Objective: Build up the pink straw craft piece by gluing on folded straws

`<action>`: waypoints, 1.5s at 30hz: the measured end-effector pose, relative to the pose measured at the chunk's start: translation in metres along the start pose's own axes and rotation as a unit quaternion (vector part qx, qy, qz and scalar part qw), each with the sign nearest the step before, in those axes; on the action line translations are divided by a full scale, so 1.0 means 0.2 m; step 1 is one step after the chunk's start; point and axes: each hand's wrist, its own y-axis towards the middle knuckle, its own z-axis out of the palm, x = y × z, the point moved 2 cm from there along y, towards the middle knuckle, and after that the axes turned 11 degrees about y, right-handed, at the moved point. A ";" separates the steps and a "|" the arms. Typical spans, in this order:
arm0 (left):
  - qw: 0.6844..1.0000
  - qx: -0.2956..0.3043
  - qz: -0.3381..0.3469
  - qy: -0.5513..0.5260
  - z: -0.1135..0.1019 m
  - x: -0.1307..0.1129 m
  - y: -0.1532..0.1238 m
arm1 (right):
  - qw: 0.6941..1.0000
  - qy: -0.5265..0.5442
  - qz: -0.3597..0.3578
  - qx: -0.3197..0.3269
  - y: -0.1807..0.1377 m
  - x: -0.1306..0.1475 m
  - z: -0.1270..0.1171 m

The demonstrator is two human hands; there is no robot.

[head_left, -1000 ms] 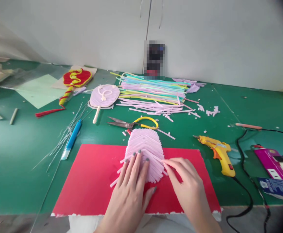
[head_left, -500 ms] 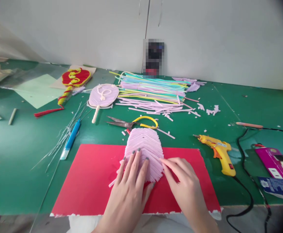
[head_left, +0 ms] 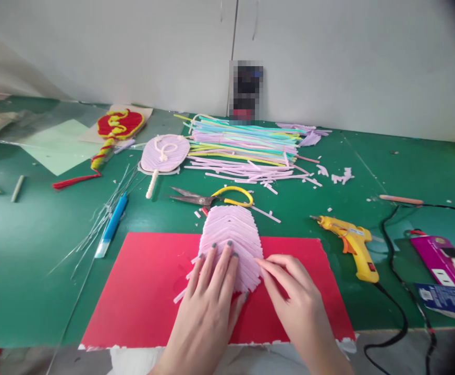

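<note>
A pale pink panel of pipe cleaners, laid side by side in a V pattern, rests partly on a red board. My left hand lies flat on its lower part with the fingers stretched out. At the panel's right edge, my right hand pinches what looks like the end of one pipe cleaner between thumb and forefinger. A few uneven stem ends stick out at the left, beside my left hand. Just beyond the panel lie scissors with yellow handles, their blades apart.
A yellow glue gun lies on the right with its black cord. Behind are bundled pipe cleaners and a finished pink fan. A red and yellow fan, thin wires and a blue tool are at left.
My hands stay at the panel with almost the same hold. The left fingers shift slightly, the middle fingertip moving right. The whole view drifts a little.
</note>
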 end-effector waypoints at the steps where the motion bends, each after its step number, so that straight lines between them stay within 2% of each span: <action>1: 1.000 -0.001 -0.001 -0.002 0.00 0.00 0.00 | 1.000 0.000 -0.001 0.000 0.00 0.00 0.00; 12: 1.000 0.004 0.024 -0.014 -0.01 0.02 0.02 | 1.000 -0.010 -0.019 0.009 -0.03 0.00 -0.01; 35: 0.999 0.020 -0.040 -0.001 -0.02 -0.01 0.05 | 0.999 -0.024 -0.019 0.015 -0.04 0.00 0.00; 45: 0.999 0.015 -0.042 -0.002 -0.02 -0.02 0.06 | 0.999 -0.026 -0.016 0.012 -0.05 0.00 0.00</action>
